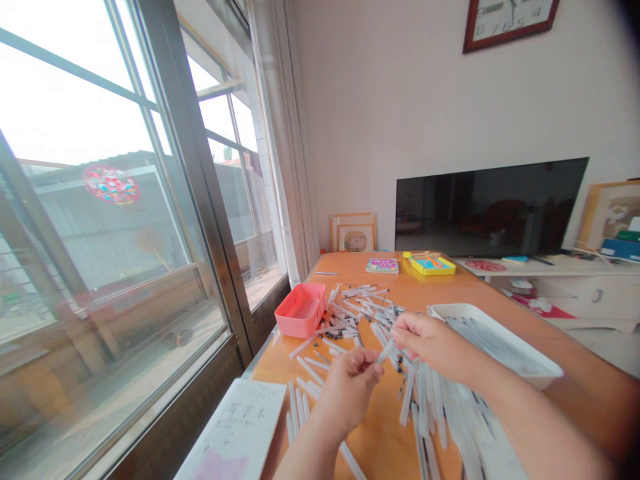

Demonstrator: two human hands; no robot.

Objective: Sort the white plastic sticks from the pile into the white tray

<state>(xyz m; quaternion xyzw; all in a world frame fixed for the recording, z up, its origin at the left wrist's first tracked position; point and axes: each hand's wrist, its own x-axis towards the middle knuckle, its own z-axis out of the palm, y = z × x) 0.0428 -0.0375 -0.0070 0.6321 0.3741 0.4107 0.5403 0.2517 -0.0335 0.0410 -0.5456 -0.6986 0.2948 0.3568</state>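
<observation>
Between my two hands a translucent white pen barrel (pixel 385 352) is held at a slant above the table. My left hand (pixel 354 381) pinches its lower end with closed fingers. At the upper end the fingers of my right hand (pixel 419 337) are closed around it, hiding that tip. Beneath and beyond the hands lies a loose heap of pen parts (pixel 357 310), white tubes mixed with small black pieces. More white pen barrels (pixel 300 407) lie left of my left wrist, and a row of pens (pixel 433 407) lies under my right forearm.
A pink plastic box (pixel 286 325) stands left of the heap. To the right, a white tray (pixel 543 360) holds many slim clear pieces. A notebook (pixel 235 427) lies near left. Farther back are a small book (pixel 383 265) and a yellow box (pixel 434 269). Windows (pixel 165 200) border the left side.
</observation>
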